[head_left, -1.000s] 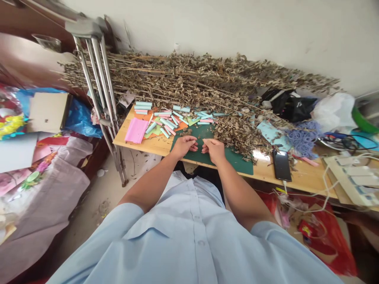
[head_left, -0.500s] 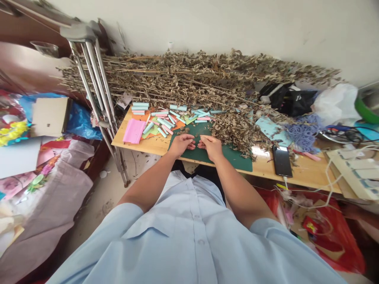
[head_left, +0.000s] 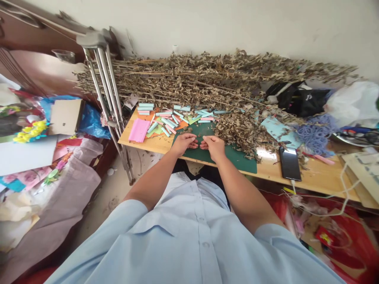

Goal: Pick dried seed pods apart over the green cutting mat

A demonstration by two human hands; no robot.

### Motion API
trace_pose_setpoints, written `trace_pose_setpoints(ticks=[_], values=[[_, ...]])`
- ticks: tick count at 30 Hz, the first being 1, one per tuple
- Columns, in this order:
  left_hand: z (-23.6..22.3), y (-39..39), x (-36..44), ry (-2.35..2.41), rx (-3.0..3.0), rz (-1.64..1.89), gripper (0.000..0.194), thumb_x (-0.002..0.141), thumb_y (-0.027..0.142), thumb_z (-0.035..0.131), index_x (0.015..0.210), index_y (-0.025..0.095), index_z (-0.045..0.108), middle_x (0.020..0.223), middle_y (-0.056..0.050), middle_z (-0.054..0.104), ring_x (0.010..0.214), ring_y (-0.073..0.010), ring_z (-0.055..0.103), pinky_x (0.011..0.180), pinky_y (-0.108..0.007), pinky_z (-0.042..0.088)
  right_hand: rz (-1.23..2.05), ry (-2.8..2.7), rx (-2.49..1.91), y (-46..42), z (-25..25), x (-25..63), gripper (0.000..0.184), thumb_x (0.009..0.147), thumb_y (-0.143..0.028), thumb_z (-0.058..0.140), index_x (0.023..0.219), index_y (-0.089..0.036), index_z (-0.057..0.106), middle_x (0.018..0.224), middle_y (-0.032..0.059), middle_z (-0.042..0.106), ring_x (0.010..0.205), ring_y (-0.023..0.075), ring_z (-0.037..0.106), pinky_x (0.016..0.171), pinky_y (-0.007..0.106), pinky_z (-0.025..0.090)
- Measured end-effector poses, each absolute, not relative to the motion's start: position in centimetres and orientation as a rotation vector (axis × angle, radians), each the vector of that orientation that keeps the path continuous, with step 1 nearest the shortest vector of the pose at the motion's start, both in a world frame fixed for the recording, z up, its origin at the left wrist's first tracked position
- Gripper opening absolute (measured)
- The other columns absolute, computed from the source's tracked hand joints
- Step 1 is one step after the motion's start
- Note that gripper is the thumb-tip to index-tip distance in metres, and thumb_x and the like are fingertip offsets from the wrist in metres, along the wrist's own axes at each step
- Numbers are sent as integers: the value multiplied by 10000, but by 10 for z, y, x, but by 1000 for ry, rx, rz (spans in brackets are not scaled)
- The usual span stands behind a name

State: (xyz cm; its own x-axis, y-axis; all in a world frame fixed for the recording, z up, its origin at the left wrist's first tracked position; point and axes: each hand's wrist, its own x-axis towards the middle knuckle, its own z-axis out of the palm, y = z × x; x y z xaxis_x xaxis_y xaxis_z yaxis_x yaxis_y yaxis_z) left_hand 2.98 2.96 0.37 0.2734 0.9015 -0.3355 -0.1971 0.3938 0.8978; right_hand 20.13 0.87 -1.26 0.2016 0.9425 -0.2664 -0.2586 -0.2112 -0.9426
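Note:
My left hand (head_left: 182,143) and my right hand (head_left: 214,146) rest side by side on a dark green cutting mat (head_left: 233,156) at the front of a wooden table (head_left: 310,175). Both have their fingers curled in a pinch, fingertips almost meeting; what they pinch is too small to make out. A heap of dried leaves (head_left: 239,130) lies just right of my right hand. Behind the hands lie several rolled paper tubes (head_left: 166,122), teal and pink, and a pink paper sheet (head_left: 138,130).
Long dried leafy branches (head_left: 207,79) fill the table's back. A black phone (head_left: 289,163) lies right of the mat, with purple yarn (head_left: 315,134) and a black bag (head_left: 299,100) beyond. Metal crutches (head_left: 111,102) lean at the table's left end. Paper flowers and cloth crowd the left.
Both hands stay on the mat with small finger movements. The camera has shifted, so the whole scene sits a little further right in the picture.

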Motion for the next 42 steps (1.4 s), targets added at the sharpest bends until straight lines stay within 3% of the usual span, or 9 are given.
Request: trace_pose_setpoints(ticks=[4, 9, 16, 22, 28, 37, 42], values=[[-1, 31, 28, 985, 875, 872, 340, 788, 147, 824, 1079, 83, 661, 825, -61, 741, 724, -154, 750, 741, -288, 621, 1303, -719, -1333, 11, -12, 201, 208, 773, -326, 832, 807, -165, 706, 635, 6, 708, 487, 125, 662, 485, 228, 606], [-2, 32, 28, 978, 863, 854, 401, 745, 90, 837, 1105, 92, 659, 869, -65, 749, 743, -144, 750, 749, -278, 622, 1312, -693, -1362, 15, -13, 202, 234, 798, -341, 817, 757, -174, 660, 611, 0, 687, 462, 123, 645, 455, 229, 593], [-1, 32, 29, 983, 878, 838, 381, 773, 83, 815, 1120, 100, 658, 854, -50, 748, 728, -134, 748, 732, -269, 628, 1277, -718, -1396, 14, -16, 201, 308, 788, -411, 824, 735, -187, 620, 598, -6, 671, 435, 121, 622, 423, 227, 567], [1, 31, 29, 975, 900, 830, 347, 786, 105, 818, 1099, 89, 668, 724, -29, 724, 692, -152, 748, 692, -266, 626, 1217, -712, -1396, 16, -18, 199, 250, 749, -393, 818, 775, -174, 701, 612, -16, 669, 471, 117, 615, 429, 223, 555], [2, 29, 30, 1005, 921, 808, 309, 799, 169, 826, 1047, 99, 654, 783, -56, 749, 670, -165, 745, 664, -298, 627, 1171, -739, -1425, 19, -19, 197, 218, 756, -372, 787, 854, -183, 742, 646, -34, 675, 493, 118, 610, 432, 231, 549], [3, 29, 32, 1051, 986, 764, 157, 893, 222, 732, 947, 96, 656, 699, -62, 722, 607, -173, 729, 598, -286, 605, 1246, -786, -1541, 28, -16, 195, 76, 780, -235, 782, 818, -181, 745, 617, -15, 689, 450, 129, 617, 403, 242, 546], [-3, 30, 33, 1057, 1029, 767, 130, 919, 233, 680, 908, 109, 643, 665, -41, 698, 552, -152, 703, 532, -245, 572, 1284, -845, -1603, 34, -10, 196, 169, 731, -194, 834, 878, -169, 755, 558, -18, 665, 411, 162, 611, 371, 279, 537]])
